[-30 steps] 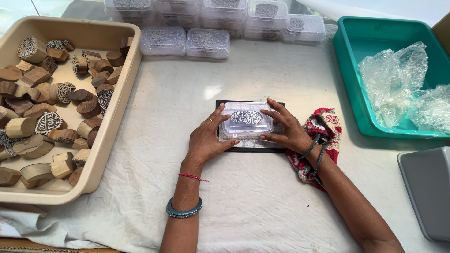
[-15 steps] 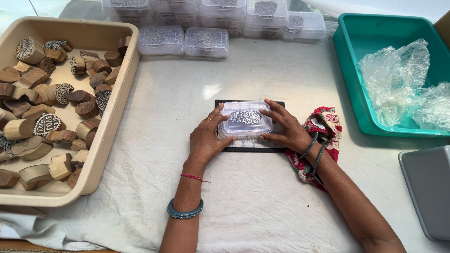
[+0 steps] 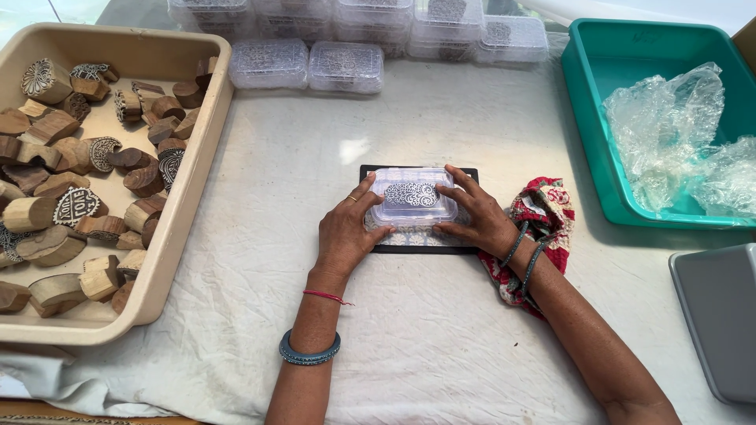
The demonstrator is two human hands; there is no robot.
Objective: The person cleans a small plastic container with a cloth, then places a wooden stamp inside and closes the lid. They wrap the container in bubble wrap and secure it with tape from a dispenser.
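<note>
Clear box [image 3: 413,197] on black pad [image 3: 419,240] — your left hand [image 3: 346,232] and right hand [image 3: 476,216] clamp its sides; red cloth [image 3: 543,224] beside.

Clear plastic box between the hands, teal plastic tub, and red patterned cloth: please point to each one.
Clear plastic box [image 3: 413,197], head view, on the middle of its lid.
Teal plastic tub [image 3: 587,134], head view, on its left wall.
Red patterned cloth [image 3: 543,212], head view, on its upper folds.

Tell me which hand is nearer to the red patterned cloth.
Right. The right hand lies beside the red patterned cloth, its wrist over it; the left hand is across the clear plastic box.
</note>
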